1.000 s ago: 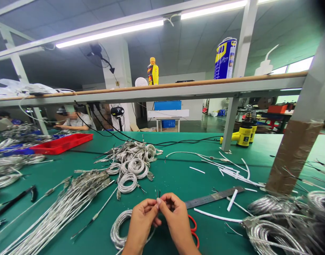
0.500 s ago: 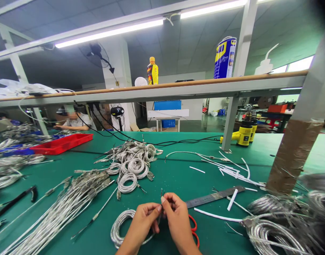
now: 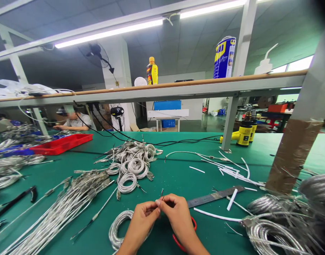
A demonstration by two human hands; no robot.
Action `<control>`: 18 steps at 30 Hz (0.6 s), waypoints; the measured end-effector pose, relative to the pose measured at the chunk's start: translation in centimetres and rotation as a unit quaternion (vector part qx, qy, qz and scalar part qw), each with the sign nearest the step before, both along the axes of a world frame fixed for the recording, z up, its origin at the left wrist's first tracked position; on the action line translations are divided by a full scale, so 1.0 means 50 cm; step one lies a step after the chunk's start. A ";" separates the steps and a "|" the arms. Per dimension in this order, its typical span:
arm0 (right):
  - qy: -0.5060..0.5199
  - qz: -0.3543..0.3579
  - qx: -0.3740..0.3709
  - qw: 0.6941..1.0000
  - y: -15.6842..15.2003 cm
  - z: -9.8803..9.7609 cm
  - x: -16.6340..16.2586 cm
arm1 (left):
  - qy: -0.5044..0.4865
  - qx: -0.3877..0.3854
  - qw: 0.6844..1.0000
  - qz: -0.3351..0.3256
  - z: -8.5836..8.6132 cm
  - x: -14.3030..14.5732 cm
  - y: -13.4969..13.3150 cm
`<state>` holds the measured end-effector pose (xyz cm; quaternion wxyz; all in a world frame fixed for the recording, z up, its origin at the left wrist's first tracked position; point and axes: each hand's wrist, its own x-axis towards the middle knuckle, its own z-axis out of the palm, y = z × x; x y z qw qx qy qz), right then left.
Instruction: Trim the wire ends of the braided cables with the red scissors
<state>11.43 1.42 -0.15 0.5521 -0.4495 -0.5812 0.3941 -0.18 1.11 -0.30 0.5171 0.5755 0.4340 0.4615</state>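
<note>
My left hand (image 3: 142,221) and my right hand (image 3: 178,217) meet low in the middle of the green table (image 3: 175,177), fingertips pinched together on thin dark wire ends (image 3: 161,193) that stick up between them. The wire belongs to a silver coiled cable (image 3: 117,228) lying just under my left wrist. Red-handled scissors (image 3: 183,241) lie beneath my right hand, mostly hidden. A steel ruler (image 3: 214,196) lies just right of my right hand.
Silver cable piles lie at centre (image 3: 133,161), left (image 3: 67,203) and right (image 3: 276,226). White tubing pieces (image 3: 233,170) lie scattered beyond the ruler. Black pliers (image 3: 17,198) and a red tray (image 3: 61,143) are at left. A taped post (image 3: 295,156) stands right. Another person (image 3: 74,120) sits far left.
My hands shifted slightly while staying pinched together. The wire ends between them now lean a little and show shorter. The scissors' handle shows lower under my right hand.
</note>
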 end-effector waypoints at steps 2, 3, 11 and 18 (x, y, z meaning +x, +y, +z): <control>-0.015 -0.003 0.011 1.000 0.000 0.001 0.003 | -0.009 0.006 1.000 -0.020 -0.006 -0.003 0.004; -0.022 -0.007 0.015 1.000 0.001 0.002 0.004 | -0.014 0.010 0.999 -0.028 -0.009 -0.004 0.005; -0.114 -0.033 0.049 0.992 0.000 -0.003 0.006 | -0.051 0.005 0.996 -0.068 -0.005 -0.002 0.004; -0.419 -0.174 0.326 0.829 -0.014 -0.012 0.008 | 0.041 0.069 0.997 -0.001 0.002 0.011 -0.011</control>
